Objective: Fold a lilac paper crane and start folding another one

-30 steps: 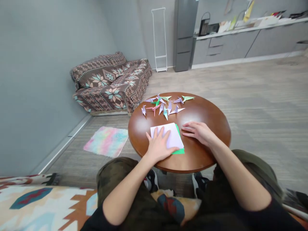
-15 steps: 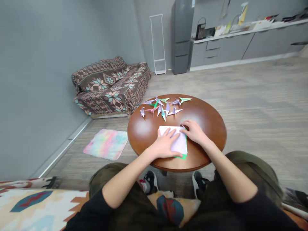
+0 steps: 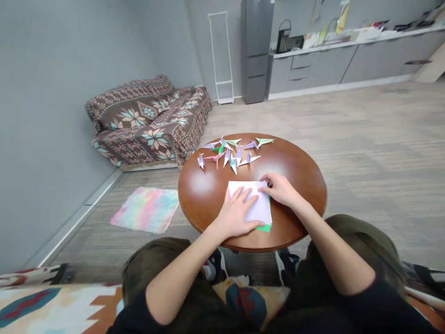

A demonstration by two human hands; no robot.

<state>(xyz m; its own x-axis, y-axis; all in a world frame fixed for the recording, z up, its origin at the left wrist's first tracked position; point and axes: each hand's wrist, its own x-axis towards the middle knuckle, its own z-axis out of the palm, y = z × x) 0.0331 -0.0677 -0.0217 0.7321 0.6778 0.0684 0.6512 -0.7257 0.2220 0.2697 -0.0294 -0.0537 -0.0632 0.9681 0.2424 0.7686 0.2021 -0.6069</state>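
Note:
A white sheet of paper (image 3: pixel 252 200) lies on the round wooden table (image 3: pixel 203 195), with a green sheet (image 3: pixel 264 228) showing along its lower right edge. My left hand (image 3: pixel 238 213) rests flat on the sheet's lower left part, fingers spread. My right hand (image 3: pixel 280 189) has its curled fingertips on the sheet's upper right corner. Beyond the paper stands a group of several origami cranes (image 3: pixel 229 153) in lilac, green and pink. Neither hand touches the cranes.
A sofa under a patterned brown throw (image 3: pixel 146 125) stands against the wall at left. A pastel tie-dye cloth (image 3: pixel 146 211) lies on the floor beside the table. My camouflage-trousered knees (image 3: pixel 153 264) sit below its near edge. A fridge and counter stand far back.
The paper has turned and now sits squarer to me, further right. My right hand has moved from the table onto its upper right corner. The view has swung slightly.

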